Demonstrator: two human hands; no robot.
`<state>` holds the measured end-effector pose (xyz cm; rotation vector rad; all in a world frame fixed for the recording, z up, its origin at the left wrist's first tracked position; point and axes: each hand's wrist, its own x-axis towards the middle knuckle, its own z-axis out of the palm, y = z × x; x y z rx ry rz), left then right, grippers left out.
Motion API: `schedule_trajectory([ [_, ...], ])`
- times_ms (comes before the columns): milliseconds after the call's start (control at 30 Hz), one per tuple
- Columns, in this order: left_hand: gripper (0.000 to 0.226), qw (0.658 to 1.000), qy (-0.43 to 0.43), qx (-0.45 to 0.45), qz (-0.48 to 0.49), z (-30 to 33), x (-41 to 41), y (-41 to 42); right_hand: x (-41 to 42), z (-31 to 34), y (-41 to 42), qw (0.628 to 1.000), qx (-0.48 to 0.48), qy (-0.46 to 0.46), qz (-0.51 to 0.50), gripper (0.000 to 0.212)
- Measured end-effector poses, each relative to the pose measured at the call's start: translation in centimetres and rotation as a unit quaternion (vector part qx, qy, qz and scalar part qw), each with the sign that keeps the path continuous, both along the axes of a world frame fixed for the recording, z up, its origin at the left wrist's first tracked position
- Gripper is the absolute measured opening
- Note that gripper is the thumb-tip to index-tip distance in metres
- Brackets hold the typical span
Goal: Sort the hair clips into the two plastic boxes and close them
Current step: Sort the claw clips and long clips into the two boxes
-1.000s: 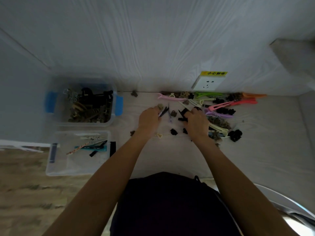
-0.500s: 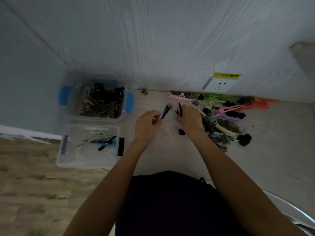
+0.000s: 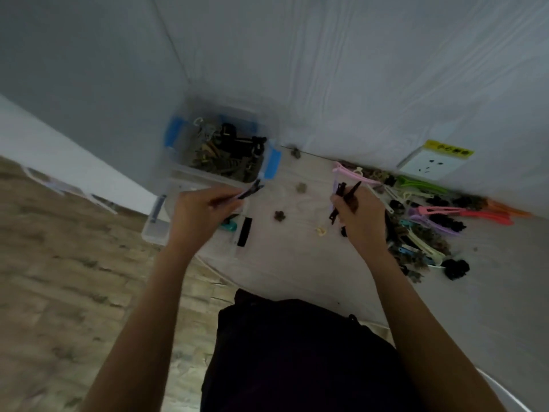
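My left hand [image 3: 198, 215] grips slim dark and lilac hair clips [image 3: 251, 190] and hovers over the near clear plastic box [image 3: 154, 230], which holds a few long clips. Behind it stands the far box [image 3: 269, 135] with blue latches, full of small brown and black claw clips. My right hand [image 3: 361, 214] holds several thin dark clips [image 3: 344, 193] above the pale table. To its right lies the heap of unsorted clips [image 3: 427, 221]: long pink, green, purple and orange ones and small dark claws.
Small loose claw clips [image 3: 279, 216] and a cream one [image 3: 320, 231] lie on the table between my hands. A wall socket [image 3: 430, 163] with a yellow label sits behind the heap. Wood-look floor lies to the left, my dark clothing below.
My left hand has carried its clips leftward from the table's middle to above the near box. The right hand has lifted clips from the heap. The camera has swung left.
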<state>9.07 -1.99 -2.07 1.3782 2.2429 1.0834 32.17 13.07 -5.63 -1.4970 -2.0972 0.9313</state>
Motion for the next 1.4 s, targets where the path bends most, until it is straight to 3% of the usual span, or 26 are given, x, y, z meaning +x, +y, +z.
schedule_trajectory([
  [67, 0.019, 0.998, 0.039, -0.044, 0.031, 0.0, -2.1, -2.1, -1.3, 1.8, -1.2, 0.995, -0.057, 0.083, -0.001, 0.025],
  [200, 0.016, 0.954, 0.136, -0.265, 0.036, -2.3, -4.3, -3.9, -5.8, 3.9, -3.6, 0.952, -0.21, 0.222, 0.031, 0.007],
  [267, 0.02, 0.943, 0.115, -0.313, 0.005, -3.6, -4.4, -3.8, -8.1, 4.4, -4.5, 0.941, -0.234, 0.234, 0.076, 0.006],
  [333, 0.029, 0.94, 0.088, -0.328, -0.009, -4.4, -4.2, -3.6, -10.6, 4.4, -5.2, 0.957, -0.171, 0.187, 0.141, 0.008],
  [400, 0.034, 0.953, 0.083, -0.29, -0.008, -4.7, -3.8, -3.6, -12.8, 4.0, -5.7, 0.968, -0.07, 0.115, 0.211, 0.015],
  [533, 0.02, 0.984, 0.078, -0.118, 0.106, -5.0, -3.7, -5.2, -16.8, 1.7, -7.2, 0.941, 0.073, -0.045, 0.327, 0.021],
  [633, 0.023, 0.983, 0.055, -0.043, 0.169, -4.9, -2.9, -5.9, -18.5, 0.4, -7.7, 0.898, 0.078, -0.196, 0.387, 0.026],
  [700, 0.024, 0.983, 0.052, -0.012, 0.176, -4.7, -2.4, -5.8, -18.2, 0.5, -7.6, 0.894, 0.055, -0.205, 0.395, 0.028],
  [833, 0.022, 0.994, 0.062, 0.017, 0.094, -4.5, -0.7, -3.8, -14.0, 2.1, -7.4, 0.936, 0.055, -0.036, 0.345, 0.026],
  [933, 0.021, 0.995, 0.09, 0.035, -0.036, -4.8, 2.0, -0.6, -7.9, 2.3, -6.0, 0.966, 0.074, -0.023, 0.249, 0.021],
  [1067, 0.028, 0.983, 0.052, -0.003, -0.177, -5.2, 7.7, 4.6, 2.2, 0.7, -3.5, 0.993, 0.056, -0.077, 0.068, 0.017],
  [1167, 0.029, 0.964, 0.027, -0.055, -0.259, -6.1, 11.1, 8.2, 8.5, -0.6, -2.2, 0.99, 0.013, -0.133, -0.046, 0.019],
  [1267, 0.031, 0.943, 0.048, -0.12, -0.307, -6.6, 14.0, 11.5, 13.1, -2.1, -1.1, 0.973, 0.007, -0.211, -0.095, 0.024],
  [1400, 0.036, 0.899, 0.131, -0.158, -0.386, -7.6, 18.4, 14.1, 15.8, -3.8, 0.1, 0.956, 0.002, -0.283, -0.081, 0.029],
])
